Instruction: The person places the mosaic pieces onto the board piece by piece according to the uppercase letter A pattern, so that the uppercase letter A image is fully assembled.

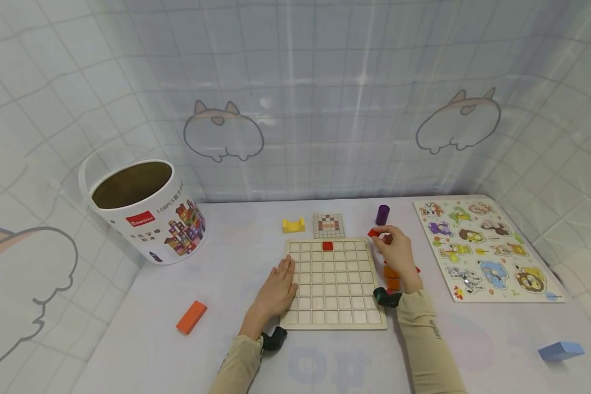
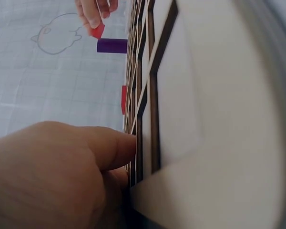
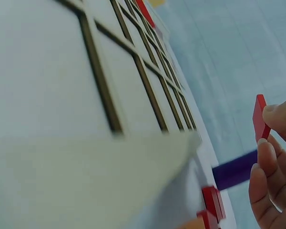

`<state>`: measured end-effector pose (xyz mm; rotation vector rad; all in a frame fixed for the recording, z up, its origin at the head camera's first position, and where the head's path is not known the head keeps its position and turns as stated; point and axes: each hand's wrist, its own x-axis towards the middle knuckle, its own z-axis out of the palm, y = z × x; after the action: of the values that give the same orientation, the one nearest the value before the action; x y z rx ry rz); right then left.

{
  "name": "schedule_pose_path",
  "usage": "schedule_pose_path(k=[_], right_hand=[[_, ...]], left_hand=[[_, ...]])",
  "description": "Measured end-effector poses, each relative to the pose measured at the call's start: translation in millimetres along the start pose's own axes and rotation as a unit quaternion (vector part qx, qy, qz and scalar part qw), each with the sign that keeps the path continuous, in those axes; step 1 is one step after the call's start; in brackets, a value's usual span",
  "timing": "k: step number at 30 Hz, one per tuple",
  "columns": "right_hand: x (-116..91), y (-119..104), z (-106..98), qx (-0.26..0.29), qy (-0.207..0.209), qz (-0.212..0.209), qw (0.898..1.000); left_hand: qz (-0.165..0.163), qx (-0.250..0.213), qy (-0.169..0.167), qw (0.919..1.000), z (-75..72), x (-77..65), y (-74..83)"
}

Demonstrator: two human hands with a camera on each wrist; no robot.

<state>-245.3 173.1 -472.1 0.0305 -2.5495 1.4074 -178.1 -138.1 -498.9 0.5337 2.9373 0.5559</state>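
Observation:
A wooden grid board (image 1: pixel 333 278) lies flat on the table, with one red square tile (image 1: pixel 328 246) in its top row. My left hand (image 1: pixel 276 291) rests on the board's left edge, fingers straight. Beyond the board's upper right corner, my right hand (image 1: pixel 395 253) pinches another red square tile (image 3: pixel 260 118) between thumb and fingertips, lifted off the table. Below that hand, red and orange tiles (image 1: pixel 392 278) lie beside the board, partly hidden by it. A purple cylinder (image 1: pixel 382 215) stands just behind the hand. Behind the board lies a small pattern card (image 1: pixel 328 225).
Left of the card is a yellow notched block (image 1: pixel 294 225). A large white bucket (image 1: pixel 177 235) stands at the back left, with an orange block (image 1: pixel 191 317) nearer me. On the right are an animal puzzle board (image 1: pixel 492 253) and a blue block (image 1: pixel 560 351).

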Motion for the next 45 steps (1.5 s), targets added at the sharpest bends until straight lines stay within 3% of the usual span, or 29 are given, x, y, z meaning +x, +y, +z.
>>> schedule_pose_path(k=[13, 20, 23, 33, 45], right_hand=[[1.2, -21.9, 33.5, 0.013, -0.063, -0.038, 0.997], [3.1, -36.0, 58.4, 0.014, -0.162, -0.076, 0.984], [2.8, -40.2, 66.9, 0.016, -0.186, -0.079, 0.979], [0.6, -34.7, 89.8, 0.027, -0.192, -0.096, 0.976], [-4.1, -25.8, 99.1, 0.015, -0.194, -0.112, 0.975]], left_hand=[[0.014, -0.007, 0.006, 0.9999, -3.2, -1.6, 1.6], [0.008, -0.007, 0.003, 0.9999, -5.0, -1.7, 3.4], [0.001, -0.008, -0.003, 1.0, -6.2, -1.2, 4.4], [-0.001, 0.0, -0.006, 1.0, -9.9, -3.6, 9.2], [0.003, 0.004, -0.006, 1.0, -5.8, -1.5, 5.7]])
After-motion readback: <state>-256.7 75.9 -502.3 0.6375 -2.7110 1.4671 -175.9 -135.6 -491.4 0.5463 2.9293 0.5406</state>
